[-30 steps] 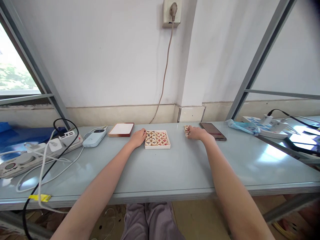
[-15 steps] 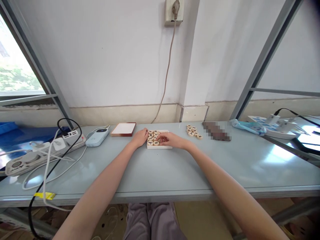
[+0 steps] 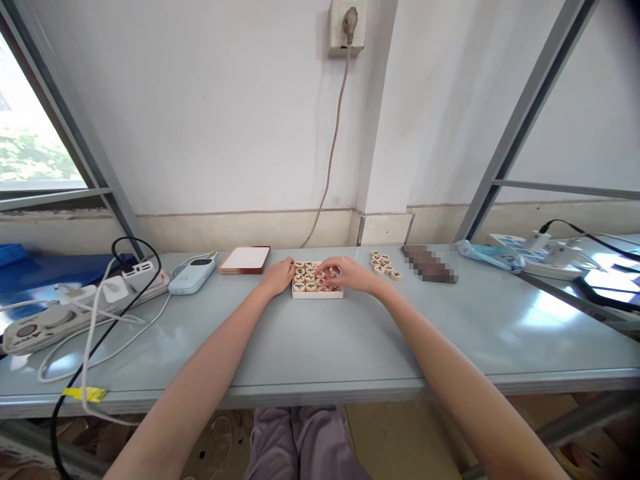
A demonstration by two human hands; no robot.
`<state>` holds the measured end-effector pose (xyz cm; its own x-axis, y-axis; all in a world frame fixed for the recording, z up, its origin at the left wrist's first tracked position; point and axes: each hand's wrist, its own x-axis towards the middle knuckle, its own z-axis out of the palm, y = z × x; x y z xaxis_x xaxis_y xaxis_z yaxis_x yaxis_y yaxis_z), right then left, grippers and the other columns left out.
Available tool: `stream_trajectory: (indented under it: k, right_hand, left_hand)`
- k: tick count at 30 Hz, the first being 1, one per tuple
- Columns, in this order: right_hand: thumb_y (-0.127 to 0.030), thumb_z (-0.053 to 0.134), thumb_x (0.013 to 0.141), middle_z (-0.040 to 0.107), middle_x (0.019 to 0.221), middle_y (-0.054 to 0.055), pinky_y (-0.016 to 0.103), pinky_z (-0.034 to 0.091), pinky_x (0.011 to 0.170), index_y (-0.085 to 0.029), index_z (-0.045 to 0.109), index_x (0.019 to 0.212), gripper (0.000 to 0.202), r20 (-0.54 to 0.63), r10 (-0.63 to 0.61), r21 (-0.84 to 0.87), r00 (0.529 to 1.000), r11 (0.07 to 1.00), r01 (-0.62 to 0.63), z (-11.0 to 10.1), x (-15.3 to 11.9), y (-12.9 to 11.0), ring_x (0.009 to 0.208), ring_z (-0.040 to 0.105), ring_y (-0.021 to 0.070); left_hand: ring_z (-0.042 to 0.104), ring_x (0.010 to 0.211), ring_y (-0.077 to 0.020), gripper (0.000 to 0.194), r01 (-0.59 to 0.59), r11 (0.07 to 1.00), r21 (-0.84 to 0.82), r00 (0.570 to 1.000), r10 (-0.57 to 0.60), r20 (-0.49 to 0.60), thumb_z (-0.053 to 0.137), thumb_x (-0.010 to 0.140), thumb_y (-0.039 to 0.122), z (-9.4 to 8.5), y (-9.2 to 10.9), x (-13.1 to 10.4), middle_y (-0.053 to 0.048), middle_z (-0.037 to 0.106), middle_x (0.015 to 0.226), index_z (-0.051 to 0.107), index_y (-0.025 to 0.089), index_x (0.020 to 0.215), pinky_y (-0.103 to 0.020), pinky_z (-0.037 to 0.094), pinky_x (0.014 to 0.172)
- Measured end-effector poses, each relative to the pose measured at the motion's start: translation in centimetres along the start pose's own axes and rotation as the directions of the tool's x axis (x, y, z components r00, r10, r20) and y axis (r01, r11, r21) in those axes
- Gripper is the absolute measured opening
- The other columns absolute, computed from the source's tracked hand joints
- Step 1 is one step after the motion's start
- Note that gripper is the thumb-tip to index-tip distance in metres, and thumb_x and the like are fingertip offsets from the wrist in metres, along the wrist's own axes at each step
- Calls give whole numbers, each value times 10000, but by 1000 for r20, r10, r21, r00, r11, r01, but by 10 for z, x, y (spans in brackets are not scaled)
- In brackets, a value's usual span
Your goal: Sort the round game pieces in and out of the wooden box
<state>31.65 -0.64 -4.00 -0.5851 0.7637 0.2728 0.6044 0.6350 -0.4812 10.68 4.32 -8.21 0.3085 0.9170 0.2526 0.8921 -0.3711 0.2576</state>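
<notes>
A shallow white box (image 3: 318, 295) lies on the desk, with round wooden Chinese chess pieces (image 3: 299, 287) set in rows inside it. Black characters mark the pieces on the left, and red ones show toward the right. My left hand (image 3: 278, 276) holds the box at its left side, fingertips on the edge. Over the right half of the box my right hand (image 3: 350, 272) has its fingers curled round a chess piece (image 3: 334, 272), partly hidden by them. Several more loose pieces (image 3: 383, 263) lie in a group on the desk, right of the box.
A box lid (image 3: 245, 259) with a white inside and reddish-brown rim lies to the left. Beyond it are a light-blue power bank (image 3: 193, 276) and a power strip (image 3: 90, 301) with cables. A pixelated dark object (image 3: 430, 264) and a blue plastic bag (image 3: 493, 256) lie to the right.
My right hand has shifted slightly up and right over the box, uncovering red-marked pieces in the front row. My left hand stays at the box's left side. The view has moved slightly.
</notes>
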Motion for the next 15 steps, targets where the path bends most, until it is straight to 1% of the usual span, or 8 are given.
stream_trajectory:
  k: [2,4,7,11,15]
  right_hand:
    - [-257,600,733,587,806,15,240,390,639,-228,673,954,234,42,-41,29,998,999,40,6,1,-1,707,504,124]
    - [-228,542,774,593,866,26,241,402,652,-230,665,989,248,85,-70,94,994,994,62,14,2,-2,723,511,120]
    - [-204,523,780,597,905,25,237,404,643,-226,654,994,251,77,-71,143,994,988,59,22,4,-2,733,510,117]
    - [-237,575,745,575,804,8,237,378,609,-209,650,943,213,37,-45,91,998,995,41,23,5,2,679,479,115]
    - [-274,571,748,523,739,-9,231,354,585,-202,634,941,216,52,-17,104,999,995,12,23,6,2,645,450,107]
  left_hand:
    - [579,947,-228,335,0,1000,1,1000,0,-2,244,910,298,-1,1,-1,-126,631,1022,501,148,1064,-309,392,758]
    - [580,945,-228,335,-5,1000,-1,1000,5,-3,243,910,299,-1,1,-1,-124,633,1019,502,151,1063,-311,391,759]
    - [578,949,-226,336,-16,1000,-4,1000,16,-4,243,911,302,-1,1,-1,-124,630,1027,505,152,1058,-310,390,763]
    - [576,951,-227,338,-15,1000,-6,1000,15,1,240,910,293,0,1,-1,-126,628,1030,505,146,1062,-310,391,763]
    - [575,953,-237,345,-24,1000,-10,1000,24,1,235,909,286,0,1,-1,-133,627,1032,504,142,1071,-322,393,767]
